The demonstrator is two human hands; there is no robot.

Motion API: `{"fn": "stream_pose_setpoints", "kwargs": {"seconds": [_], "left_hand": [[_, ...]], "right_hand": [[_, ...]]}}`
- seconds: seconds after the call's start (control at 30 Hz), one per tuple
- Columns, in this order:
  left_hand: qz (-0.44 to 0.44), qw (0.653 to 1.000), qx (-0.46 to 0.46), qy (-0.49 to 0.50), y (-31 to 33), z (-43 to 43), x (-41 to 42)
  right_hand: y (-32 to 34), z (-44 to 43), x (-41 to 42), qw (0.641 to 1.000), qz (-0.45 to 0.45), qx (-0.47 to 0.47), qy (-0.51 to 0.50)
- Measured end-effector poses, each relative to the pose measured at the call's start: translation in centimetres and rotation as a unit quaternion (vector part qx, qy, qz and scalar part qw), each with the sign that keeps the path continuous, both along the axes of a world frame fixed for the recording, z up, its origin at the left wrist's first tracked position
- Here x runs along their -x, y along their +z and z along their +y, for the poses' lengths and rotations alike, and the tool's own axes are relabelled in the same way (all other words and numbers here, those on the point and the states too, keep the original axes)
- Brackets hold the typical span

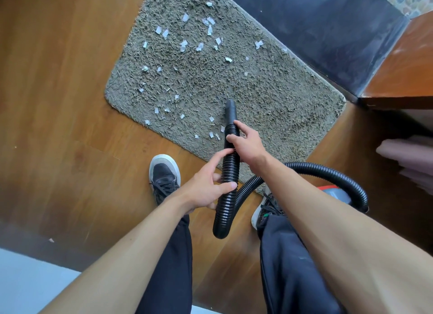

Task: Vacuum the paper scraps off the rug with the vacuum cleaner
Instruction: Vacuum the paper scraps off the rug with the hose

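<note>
Head view: right hand [246,142] and left hand [206,189] have fingers clamped on the ribbed hose [228,173], steering the nozzle [230,108] onto the rug [269,98]. Paper scraps [185,44] litter its left side and far end.

No text, label, brand, number or sign can be read anywhere in this view. The black ribbed hose [228,173], the grey-and-red vacuum body [332,193], the dark sneakers [164,176] and the white paper scraps [185,45] on the rug [269,91] all show plain surfaces, with any marking on them too small or blurred to make out.
</note>
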State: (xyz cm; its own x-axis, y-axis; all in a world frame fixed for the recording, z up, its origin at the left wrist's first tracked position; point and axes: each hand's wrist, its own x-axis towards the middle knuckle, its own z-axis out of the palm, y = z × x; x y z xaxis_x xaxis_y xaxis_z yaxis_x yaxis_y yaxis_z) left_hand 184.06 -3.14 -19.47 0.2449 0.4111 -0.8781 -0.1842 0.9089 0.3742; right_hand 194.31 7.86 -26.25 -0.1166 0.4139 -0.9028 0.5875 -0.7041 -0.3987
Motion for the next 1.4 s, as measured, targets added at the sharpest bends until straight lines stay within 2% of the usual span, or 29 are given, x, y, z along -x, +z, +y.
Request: {"fn": "stream_pose_setpoints", "kwargs": {"seconds": [0.33,0.77,1.13,1.4], "left_hand": [[-0.026,0.999,0.010,-0.040,0.7,-2.6,-3.1],[-0.004,0.998,0.030,0.053,1.0,-7.5,-1.9],[-0.030,0.999,0.026,0.020,1.2,-6.8,-3.9],[-0.025,0.998,0.025,0.049,1.2,-8.4,-1.7]], "right_hand": [[1.2,-3.1,-4.2,0.998,-0.010,0.052,-0.039],[1.3,-6.1,-0.6,0.995,0.020,0.069,0.062],[1.4,-6.3,-3.6,0.996,-0.015,0.081,0.020],[1.7,-6.9,-0.6,0.995,-0.008,0.077,0.069]]}}
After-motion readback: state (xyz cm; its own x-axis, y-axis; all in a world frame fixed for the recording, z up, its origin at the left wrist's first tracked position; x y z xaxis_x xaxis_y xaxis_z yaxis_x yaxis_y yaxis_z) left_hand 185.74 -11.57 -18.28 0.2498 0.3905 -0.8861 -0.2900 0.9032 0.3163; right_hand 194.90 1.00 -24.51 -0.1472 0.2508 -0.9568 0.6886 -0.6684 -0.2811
